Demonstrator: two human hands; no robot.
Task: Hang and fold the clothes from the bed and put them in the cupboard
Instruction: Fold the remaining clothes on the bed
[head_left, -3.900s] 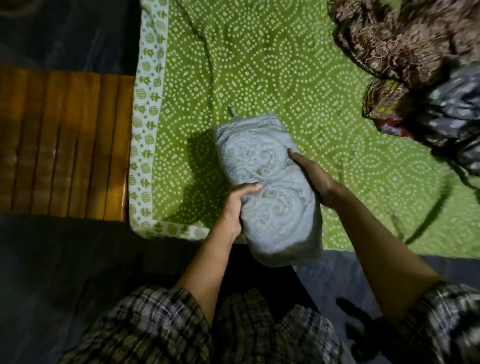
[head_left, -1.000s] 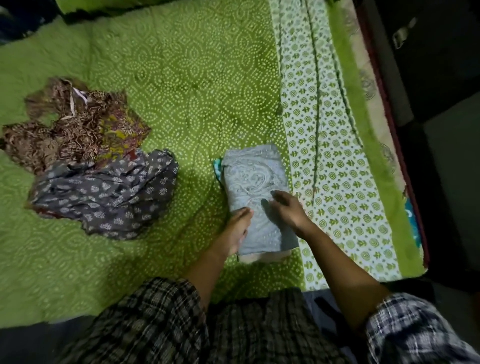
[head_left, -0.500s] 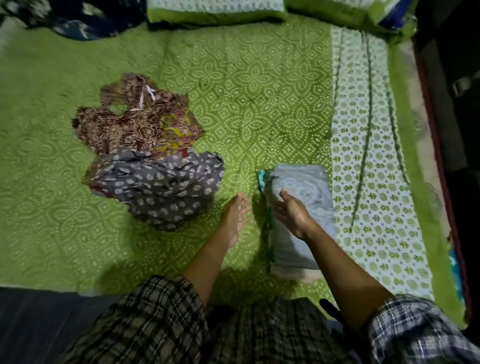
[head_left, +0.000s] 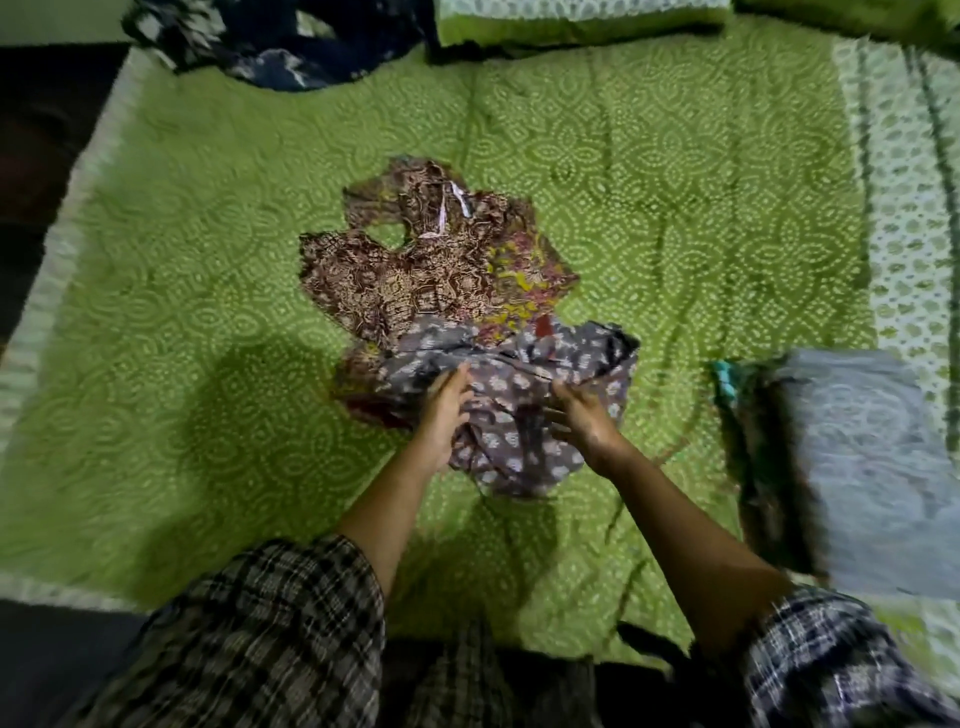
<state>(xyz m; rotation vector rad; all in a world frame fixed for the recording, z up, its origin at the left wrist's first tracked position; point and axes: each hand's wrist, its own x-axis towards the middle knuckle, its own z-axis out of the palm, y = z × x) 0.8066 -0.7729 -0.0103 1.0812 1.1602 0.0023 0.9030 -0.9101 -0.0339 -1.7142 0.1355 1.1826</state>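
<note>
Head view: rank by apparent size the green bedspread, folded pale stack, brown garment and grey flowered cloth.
1. green bedspread
2. folded pale stack, though cut off by the frame edge
3. brown garment and grey flowered cloth: alike and overlapping, so unranked

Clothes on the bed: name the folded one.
The pale blue garment, far right, a neat rectangle; the brown garment and grey flowered garment lie crumpled.

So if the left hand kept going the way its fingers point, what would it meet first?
The left hand touches the grey printed garment, so it would first push into that garment's bunched folds just ahead. Beyond them lies the brown patterned garment, though depth is blurry.
</note>
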